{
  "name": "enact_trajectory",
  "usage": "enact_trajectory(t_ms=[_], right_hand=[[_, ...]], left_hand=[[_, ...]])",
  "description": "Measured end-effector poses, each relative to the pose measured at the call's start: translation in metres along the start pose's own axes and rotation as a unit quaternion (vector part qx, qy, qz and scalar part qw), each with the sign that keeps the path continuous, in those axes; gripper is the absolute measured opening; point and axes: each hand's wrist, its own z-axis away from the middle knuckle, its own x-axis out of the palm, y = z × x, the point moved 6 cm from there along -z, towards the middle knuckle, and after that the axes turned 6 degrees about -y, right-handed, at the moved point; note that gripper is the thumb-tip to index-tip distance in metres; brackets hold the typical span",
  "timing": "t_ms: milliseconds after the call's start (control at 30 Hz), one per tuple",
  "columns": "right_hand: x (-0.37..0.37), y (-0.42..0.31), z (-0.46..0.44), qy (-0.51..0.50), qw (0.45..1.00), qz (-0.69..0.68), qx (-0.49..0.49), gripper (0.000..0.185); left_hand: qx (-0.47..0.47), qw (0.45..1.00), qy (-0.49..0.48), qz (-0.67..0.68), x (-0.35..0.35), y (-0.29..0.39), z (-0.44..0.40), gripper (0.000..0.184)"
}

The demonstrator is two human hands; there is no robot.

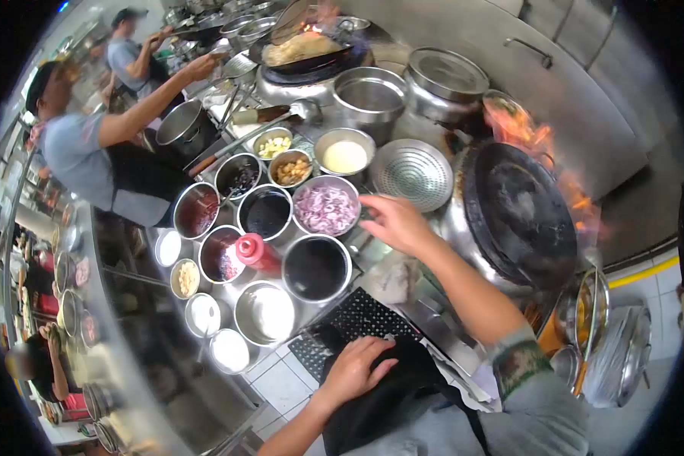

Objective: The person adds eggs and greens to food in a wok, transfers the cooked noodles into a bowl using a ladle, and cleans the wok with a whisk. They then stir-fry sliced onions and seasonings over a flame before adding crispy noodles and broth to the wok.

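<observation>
**Right fingertips at the onion bowl; hands apart**

On my remote head view, the right hand (395, 222) has thumb and index finger parted at the near rim of a round silver metal bowl (325, 181) of sliced pale-purple onion (327, 208); rim contact: cannot tell. The left hand (359, 368) lies low by the black cloth apron (403, 387), fingers loosely bent. I see nothing gripped in either.

Placement (my inference): bowls are clustered rim to rim for short reaches, the red plastic squeeze bottle (260, 256) standing among them for quick pickup. The left hand is probably tucked back to leave the right arm room.

Edges: I read a narrow lane for the right hand, between the round perforated silver strainer (412, 175) and the bowl of black liquid (317, 267). The broad black wok (523, 213), with orange flames (581, 199) beyond it, limits rightward swing.
</observation>
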Motion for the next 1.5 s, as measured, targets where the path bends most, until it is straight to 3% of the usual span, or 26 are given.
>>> enact_trajectory(t_ms=[33, 100, 200, 300, 467, 567, 600, 700, 867, 933, 1033, 1100, 1133, 1300, 1333, 1367, 1433, 1467, 1500], right_hand=[[0.034, 0.014, -0.037, -0.027, 0.993, 0.109, -0.047, 0.051], [0.093, 0.044, -0.082, -0.143, 0.963, 0.225, 0.047, 0.048], [0.136, 0.068, -0.103, -0.231, 0.923, 0.298, 0.075, 0.062], [0.142, 0.093, -0.118, -0.180, 0.954, 0.230, 0.067, 0.059], [0.123, 0.072, -0.124, -0.148, 0.964, 0.185, 0.125, 0.075], [0.149, 0.078, -0.117, -0.117, 0.952, 0.238, 0.154, 0.073], [0.151, 0.075, -0.119, -0.102, 0.949, 0.241, 0.177, 0.064], [0.152, 0.094, -0.123, -0.074, 0.970, 0.197, 0.121, 0.057], [0.108, 0.099, -0.116, 0.030, 0.988, 0.028, 0.149, 0.025], [0.107, 0.118, -0.116, 0.039, 0.968, -0.138, 0.206, 0.023], [0.101, 0.121, -0.112, 0.058, 0.870, -0.407, 0.273, 0.022], [0.094, 0.115, -0.106, 0.065, 0.782, -0.548, 0.291, 0.023], [0.088, 0.117, -0.103, 0.061, 0.764, -0.568, 0.298, 0.023], [0.033, 0.122, -0.086, 0.078, 0.641, -0.748, 0.153, 0.021], [0.014, 0.120, -0.078, 0.083, 0.578, -0.800, 0.138, 0.025], [-0.017, 0.107, -0.063, 0.128, 0.601, -0.778, 0.132, 0.027], [-0.073, 0.112, -0.039, 0.092, 0.602, -0.791, 0.059, 0.027], [-0.104, 0.107, -0.014, 0.189, 0.622, -0.756, 0.074, 0.024], [-0.132, 0.116, 0.008, 0.218, 0.645, -0.729, 0.067, 0.021]], left_hand=[[-0.018, 0.999, 0.026, 0.007, -0.011, -0.011, 0.014, 0.032], [-0.055, 0.995, 0.079, 0.024, -0.030, -0.033, 0.043, 0.031], [-0.102, 0.985, 0.130, 0.044, -0.055, -0.059, 0.080, 0.028], [-0.138, 0.976, 0.155, 0.064, -0.072, -0.081, 0.105, 0.026], [-0.150, 0.973, 0.155, 0.087, -0.092, -0.098, 0.117, 0.027], [-0.138, 0.977, 0.141, 0.078, -0.100, -0.101, 0.112, 0.027], [-0.138, 0.977, 0.142, 0.079, -0.101, -0.102, 0.110, 0.027], [-0.138, 0.977, 0.141, 0.076, -0.104, -0.103, 0.108, 0.026], [-0.157, 0.975, 0.144, 0.064, -0.094, -0.105, 0.108, 0.025], [-0.166, 0.974, 0.144, 0.058, -0.091, -0.097, 0.104, 0.025], [-0.163, 0.975, 0.147, 0.045, -0.091, -0.081, 0.096, 0.025], [-0.162, 0.974, 0.154, 0.036, -0.089, -0.071, 0.092, 0.024], [-0.163, 0.974, 0.157, 0.031, -0.087, -0.068, 0.091, 0.024], [-0.150, 0.977, 0.148, 0.021, -0.079, -0.047, 0.077, 0.022], [-0.143, 0.979, 0.147, 0.016, -0.076, -0.042, 0.071, 0.022], [-0.135, 0.980, 0.144, 0.012, -0.074, -0.036, 0.067, 0.022], [-0.119, 0.983, 0.141, 0.018, -0.068, -0.024, 0.058, 0.023], [-0.102, 0.985, 0.138, 0.009, -0.066, -0.018, 0.052, 0.023], [-0.082, 0.988, 0.132, 0.001, -0.063, -0.013, 0.045, 0.024]])
